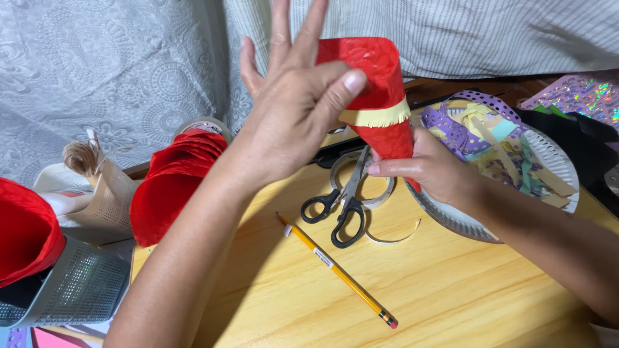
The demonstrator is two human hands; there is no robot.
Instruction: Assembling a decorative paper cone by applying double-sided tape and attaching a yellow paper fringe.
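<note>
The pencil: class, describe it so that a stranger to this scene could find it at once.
Start at the wooden table. Below the black-handled scissors, the pencil lies slantwise on the bare wood. It is the only long, thin yellow stick there, with a red eraser at its lower end.

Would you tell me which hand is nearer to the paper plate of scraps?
Right. The right hand grips the red cone's lower end just over the paper plate's rim; the left hand presses the yellow fringe strip higher, farther left.
</note>
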